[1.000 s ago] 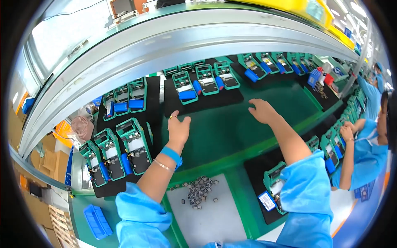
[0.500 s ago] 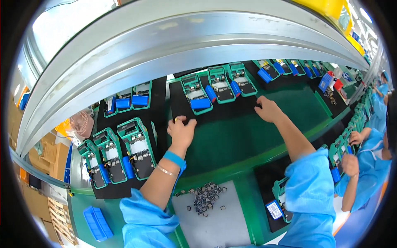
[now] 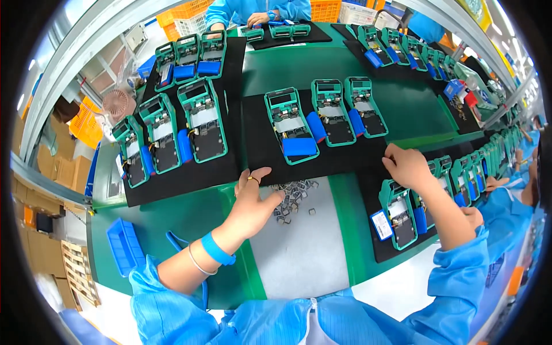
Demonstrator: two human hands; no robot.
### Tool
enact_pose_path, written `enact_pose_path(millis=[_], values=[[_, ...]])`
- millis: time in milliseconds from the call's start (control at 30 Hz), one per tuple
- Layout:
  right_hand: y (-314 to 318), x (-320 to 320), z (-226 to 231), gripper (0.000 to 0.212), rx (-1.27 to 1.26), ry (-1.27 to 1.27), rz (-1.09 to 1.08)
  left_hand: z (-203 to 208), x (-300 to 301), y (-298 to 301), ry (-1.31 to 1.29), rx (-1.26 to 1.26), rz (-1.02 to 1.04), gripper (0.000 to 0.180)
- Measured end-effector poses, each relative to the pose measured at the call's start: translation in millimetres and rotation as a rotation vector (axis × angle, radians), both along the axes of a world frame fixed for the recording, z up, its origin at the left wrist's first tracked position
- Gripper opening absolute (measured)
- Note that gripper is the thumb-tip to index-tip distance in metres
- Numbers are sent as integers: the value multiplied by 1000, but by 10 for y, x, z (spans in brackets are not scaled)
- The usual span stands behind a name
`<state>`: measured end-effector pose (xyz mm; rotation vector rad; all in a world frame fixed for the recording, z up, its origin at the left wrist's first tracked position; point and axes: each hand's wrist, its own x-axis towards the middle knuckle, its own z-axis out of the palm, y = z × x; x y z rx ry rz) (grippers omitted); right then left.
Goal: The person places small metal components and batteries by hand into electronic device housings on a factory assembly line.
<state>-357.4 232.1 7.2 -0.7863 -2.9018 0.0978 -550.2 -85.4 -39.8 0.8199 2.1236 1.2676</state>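
A black mat (image 3: 348,159) lies across the bench between my hands. On it lie three green-framed devices with exposed inner parts, the leftmost one (image 3: 289,127) with a blue block (image 3: 299,147) at its lower end. My left hand (image 3: 251,202) grips the mat's near left corner, thumb and fingers on either side of the edge. At the right edge, my right hand (image 3: 409,168) is closed on the mat with bent fingers; its fingertips are partly hidden. Just below the near edge, small square metallic parts (image 3: 294,201) are heaped on a grey sheet (image 3: 302,253).
Another black mat (image 3: 172,181) at left bears three similar devices. More stand at right on a dark mat (image 3: 388,250), beside a co-worker's sleeve (image 3: 512,213). A blue bin (image 3: 125,247) sits at lower left. Across the bench, another person's hands (image 3: 259,19) work.
The mat with three devices has come toward me, my hands moving with it, and its near edge now reaches the small parts. The view has tilted up, showing the person across the bench.
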Motion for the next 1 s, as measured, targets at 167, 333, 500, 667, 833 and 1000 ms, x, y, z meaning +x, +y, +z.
enact_pose_path(millis=[167,333,500,667,833,1000], values=[[-923,-168,-106,6,212,345,485,125,15,-103,454,118,-40,66],[-1553,-242,-666,13,-179,276,536,-77,-151,436,768,282,-76,56],[-1615,-302,-683,12,-142,252,466,-182,-128,938,884,227,-65,57],[-1620,-379,-500,9,-555,-17,40,-238,-256,1087,986,179,-52,43],[-1443,-273,-539,10,-281,172,491,-109,-620,888,960,335,-367,32],[-1392,-331,-419,15,92,26,826,-4,-849,469,1080,268,-553,24]])
